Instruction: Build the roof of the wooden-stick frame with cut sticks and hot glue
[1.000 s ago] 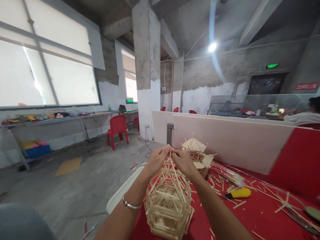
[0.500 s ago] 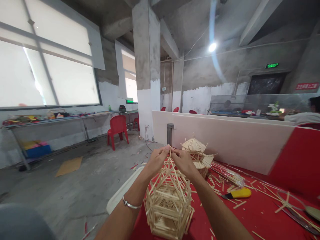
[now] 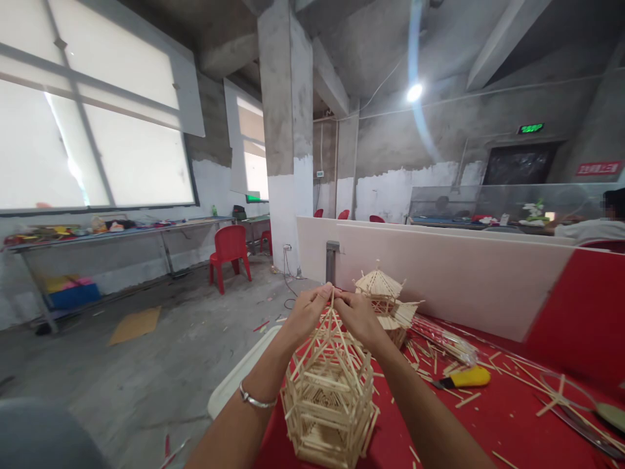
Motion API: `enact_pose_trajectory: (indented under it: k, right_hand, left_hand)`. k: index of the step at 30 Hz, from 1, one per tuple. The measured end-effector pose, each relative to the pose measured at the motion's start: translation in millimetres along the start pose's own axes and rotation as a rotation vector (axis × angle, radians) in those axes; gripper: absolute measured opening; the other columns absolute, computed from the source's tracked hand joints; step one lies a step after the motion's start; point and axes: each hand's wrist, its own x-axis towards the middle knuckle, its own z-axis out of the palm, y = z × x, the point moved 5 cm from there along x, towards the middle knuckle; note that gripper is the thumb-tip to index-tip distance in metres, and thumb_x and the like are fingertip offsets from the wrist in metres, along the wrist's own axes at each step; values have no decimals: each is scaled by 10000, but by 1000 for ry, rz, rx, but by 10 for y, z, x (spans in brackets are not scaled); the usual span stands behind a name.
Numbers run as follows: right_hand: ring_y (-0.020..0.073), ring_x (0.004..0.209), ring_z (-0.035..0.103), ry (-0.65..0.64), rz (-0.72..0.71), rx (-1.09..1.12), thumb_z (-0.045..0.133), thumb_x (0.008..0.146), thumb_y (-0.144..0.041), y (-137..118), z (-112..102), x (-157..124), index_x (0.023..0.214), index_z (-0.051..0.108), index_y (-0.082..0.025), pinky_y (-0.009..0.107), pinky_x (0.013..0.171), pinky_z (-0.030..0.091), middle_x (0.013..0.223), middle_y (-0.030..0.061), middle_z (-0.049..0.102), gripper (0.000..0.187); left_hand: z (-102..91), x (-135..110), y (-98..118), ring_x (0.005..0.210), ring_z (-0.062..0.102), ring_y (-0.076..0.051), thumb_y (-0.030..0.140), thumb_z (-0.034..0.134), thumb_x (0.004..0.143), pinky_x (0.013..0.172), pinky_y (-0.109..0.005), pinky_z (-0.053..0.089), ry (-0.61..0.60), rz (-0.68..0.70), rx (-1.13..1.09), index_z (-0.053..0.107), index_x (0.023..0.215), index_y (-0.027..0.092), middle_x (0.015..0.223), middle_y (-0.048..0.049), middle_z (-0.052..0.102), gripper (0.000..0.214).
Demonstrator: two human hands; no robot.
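A model tower of thin wooden sticks [image 3: 328, 397] stands on the red tabletop in front of me. Several of its sticks lean inward to a peak. There my left hand [image 3: 312, 307] is closed, its thumb and fingers pinching the tip of the sticks. My right hand [image 3: 359, 316] is closed on the same peak from the other side, fingertips close to the left ones. The fingers partly cover the tip. Just behind the right hand stands a second stick model, a pavilion [image 3: 379, 284] with a pointed roof.
A yellow utility knife [image 3: 463, 378] lies to the right among scattered sticks. A plastic-wrapped bundle of sticks [image 3: 446, 340] is beside the pavilion. A pale partition [image 3: 439, 277] borders the table's back. A red chair [image 3: 230, 254] stands left; a person [image 3: 593, 228] sits far right.
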Motion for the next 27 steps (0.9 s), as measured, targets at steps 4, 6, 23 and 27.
enact_pose_trajectory:
  k: [4, 6, 23, 27]
  right_hand:
    - [186, 613, 553, -2, -2, -2, 392, 831, -354, -11, 1, 0, 681, 710, -194, 249, 570, 341, 598, 3, 649, 386]
    - [187, 621, 562, -3, -2, 0, 393, 834, -356, -17, 0, -1, 696, 720, -197, 250, 579, 350, 617, 5, 664, 389]
    - [183, 637, 551, -5, 5, 9, 388, 837, -357, -19, -1, -8, 747, 730, -193, 250, 588, 341, 659, 16, 673, 390]
    - [188, 661, 554, 2, 9, 8, 386, 838, -347, -20, 16, -3, 765, 733, -187, 253, 597, 341, 676, 23, 671, 389]
  left_hand:
    - [-13, 6, -36, 981, 642, -237, 483, 416, 940, 919, -349, 471, 9, -4, 19, 737, 968, 128, 1011, -85, 739, 480]
    - [-13, 5, -31, 970, 646, -234, 478, 413, 941, 919, -349, 472, 15, -3, 21, 738, 966, 130, 1007, -82, 740, 476]
    - [-6, 3, -28, 965, 653, -239, 456, 416, 947, 940, -357, 465, 5, -1, -8, 743, 976, 123, 1024, -85, 739, 467]
    - [-2, 22, -40, 992, 644, -255, 448, 413, 950, 937, -347, 464, 4, 4, -5, 744, 985, 121, 1024, -69, 737, 467]
